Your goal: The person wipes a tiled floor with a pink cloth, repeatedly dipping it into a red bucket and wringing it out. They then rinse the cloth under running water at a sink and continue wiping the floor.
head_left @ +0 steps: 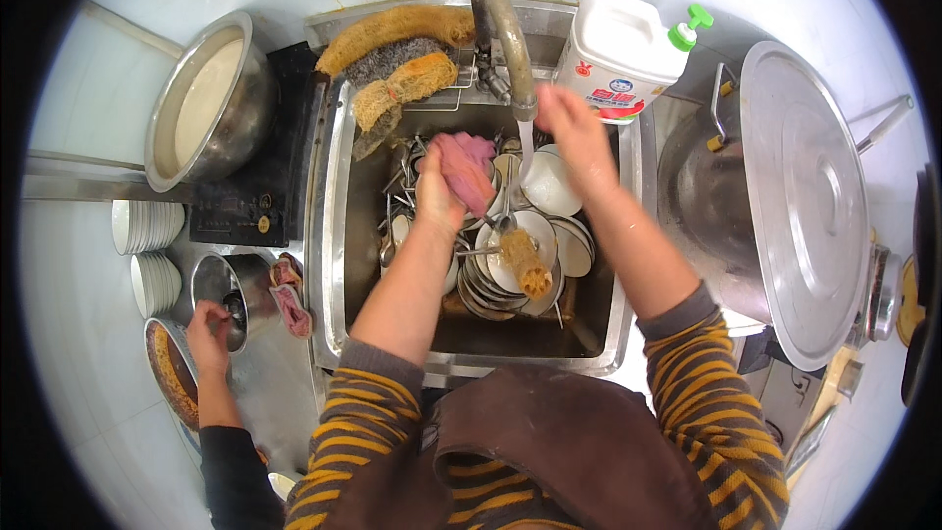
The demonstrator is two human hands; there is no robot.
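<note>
A wet pink cloth point(465, 171) is gripped in my left hand point(436, 191) above the sink point(471, 335). Beside the spout of the curved faucet point(508, 29), my right hand point(578, 136) is blurred; whether its fingers touch the metal is unclear. Water point(525, 151) runs from the spout onto the dishes. Below my hands lie stacked white plates point(486, 298), a white bowl point(550, 184) and several spoons point(390, 246). A piece of loofah point(525, 261) rests on the upper plates.
Loofahs point(408, 26) lie along the sink's back edge, near a white detergent jug point(618, 51) with a green pump. A large lidded pot point(706, 213) stands right. To the left are a metal basin point(250, 118), stacked bowls point(147, 227) and another person's hand point(210, 331) at a metal container point(254, 287).
</note>
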